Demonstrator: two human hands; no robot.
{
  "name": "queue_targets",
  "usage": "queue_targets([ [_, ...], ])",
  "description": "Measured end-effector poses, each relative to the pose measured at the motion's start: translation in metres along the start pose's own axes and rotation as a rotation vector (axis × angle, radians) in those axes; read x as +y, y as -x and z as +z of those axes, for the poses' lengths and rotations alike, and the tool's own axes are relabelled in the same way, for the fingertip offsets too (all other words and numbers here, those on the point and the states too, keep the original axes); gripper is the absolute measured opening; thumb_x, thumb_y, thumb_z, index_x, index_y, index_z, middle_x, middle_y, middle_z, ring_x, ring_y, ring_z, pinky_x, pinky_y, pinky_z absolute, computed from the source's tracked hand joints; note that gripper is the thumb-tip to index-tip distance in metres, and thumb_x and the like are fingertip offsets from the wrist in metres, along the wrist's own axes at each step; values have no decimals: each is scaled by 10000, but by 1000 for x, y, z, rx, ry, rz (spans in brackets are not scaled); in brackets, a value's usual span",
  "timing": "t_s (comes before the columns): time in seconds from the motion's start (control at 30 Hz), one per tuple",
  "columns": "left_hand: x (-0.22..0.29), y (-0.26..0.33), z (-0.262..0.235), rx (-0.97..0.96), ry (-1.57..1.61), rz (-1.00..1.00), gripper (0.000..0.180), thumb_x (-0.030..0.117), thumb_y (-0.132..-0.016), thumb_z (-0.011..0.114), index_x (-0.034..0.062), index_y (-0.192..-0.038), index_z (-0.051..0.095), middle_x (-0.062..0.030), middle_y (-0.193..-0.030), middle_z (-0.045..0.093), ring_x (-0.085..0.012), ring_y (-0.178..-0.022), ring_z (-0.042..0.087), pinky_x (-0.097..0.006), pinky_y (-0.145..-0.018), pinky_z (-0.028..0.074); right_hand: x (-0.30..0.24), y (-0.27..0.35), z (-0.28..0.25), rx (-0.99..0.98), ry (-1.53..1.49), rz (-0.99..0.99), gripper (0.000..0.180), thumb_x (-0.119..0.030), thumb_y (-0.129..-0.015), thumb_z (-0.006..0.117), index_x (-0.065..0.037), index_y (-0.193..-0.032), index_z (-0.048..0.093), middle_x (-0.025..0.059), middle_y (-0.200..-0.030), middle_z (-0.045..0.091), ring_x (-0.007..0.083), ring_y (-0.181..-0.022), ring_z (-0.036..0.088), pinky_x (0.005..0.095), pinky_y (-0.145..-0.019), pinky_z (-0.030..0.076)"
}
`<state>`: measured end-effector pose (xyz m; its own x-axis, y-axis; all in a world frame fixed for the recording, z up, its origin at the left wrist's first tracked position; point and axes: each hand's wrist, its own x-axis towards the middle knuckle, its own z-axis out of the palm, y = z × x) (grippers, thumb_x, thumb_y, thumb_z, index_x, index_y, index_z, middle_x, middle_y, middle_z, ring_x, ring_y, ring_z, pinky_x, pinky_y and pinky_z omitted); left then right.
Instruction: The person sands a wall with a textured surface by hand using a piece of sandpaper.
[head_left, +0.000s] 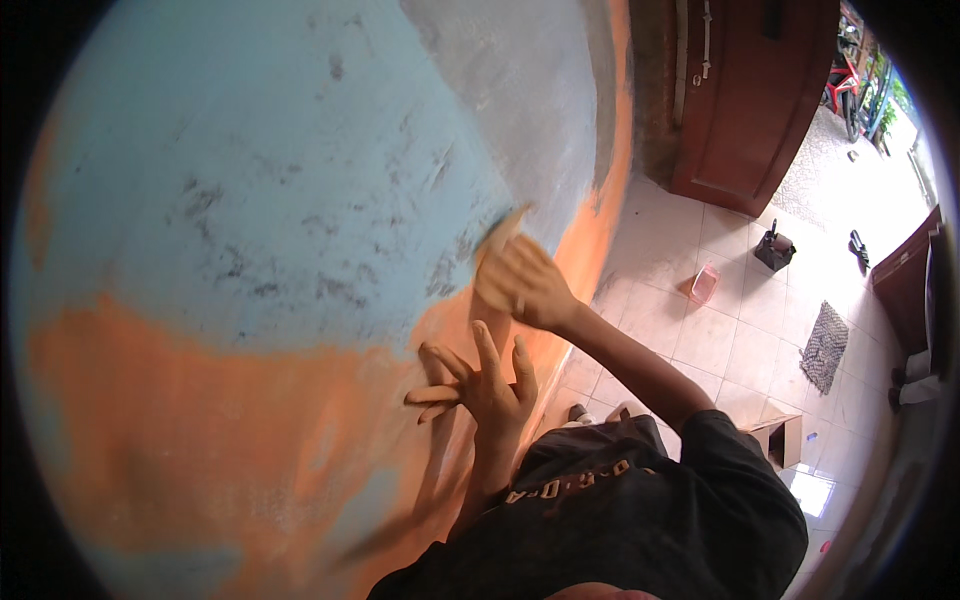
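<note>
My right hand [525, 285] presses a folded tan sheet of sandpaper [512, 222] against the painted wall [330, 150], its fingers closed over it and slightly blurred. The sheet's edge curls up past the fingertips, where light blue paint meets a bare grey patch [530, 80]. Below it, my left hand [490, 390] is open with its fingers spread and nothing in them. It is close to the orange part of the wall; whether the fingertips touch it, I cannot tell. Dark scuffs mark the blue area left of the sandpaper.
On the tiled floor at right are a pink plastic container [704, 285], a black bag-like bundle [774, 248], a grey mat [825, 347] and a cardboard box [782, 440]. A dark red wooden door [755, 100] stands open toward a bright outdoor area with a red motorbike [845, 85].
</note>
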<state>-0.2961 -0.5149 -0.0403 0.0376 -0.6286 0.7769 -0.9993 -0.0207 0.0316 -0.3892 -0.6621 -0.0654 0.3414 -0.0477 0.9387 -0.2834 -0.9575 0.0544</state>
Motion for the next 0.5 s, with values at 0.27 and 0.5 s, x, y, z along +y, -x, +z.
queue_targets([
  [0.27, 22, -27, 37, 61, 21, -3, 705, 316, -914, 657, -5, -1488, 403, -336, -1609, 1, -440, -1516, -35, -723, -1000, -246, 60, -5, -14, -136, -151, 342, 429, -46, -844, 558, -13, -1272, 538, 197, -1335, 537, 381, -1329, 459, 429, -949, 438],
  [0.5, 54, -68, 77, 195, -145, -71, 775, 322, -919, 644, 21, -1544, 300, -366, -1588, -87, -496, -1473, -180, -724, -990, -245, 152, 23, -11, -51, -103, 9, 410, -182, -990, 460, -108, -1387, 528, 163, -1434, 494, 408, -1387, 392, 541, -1129, 326],
])
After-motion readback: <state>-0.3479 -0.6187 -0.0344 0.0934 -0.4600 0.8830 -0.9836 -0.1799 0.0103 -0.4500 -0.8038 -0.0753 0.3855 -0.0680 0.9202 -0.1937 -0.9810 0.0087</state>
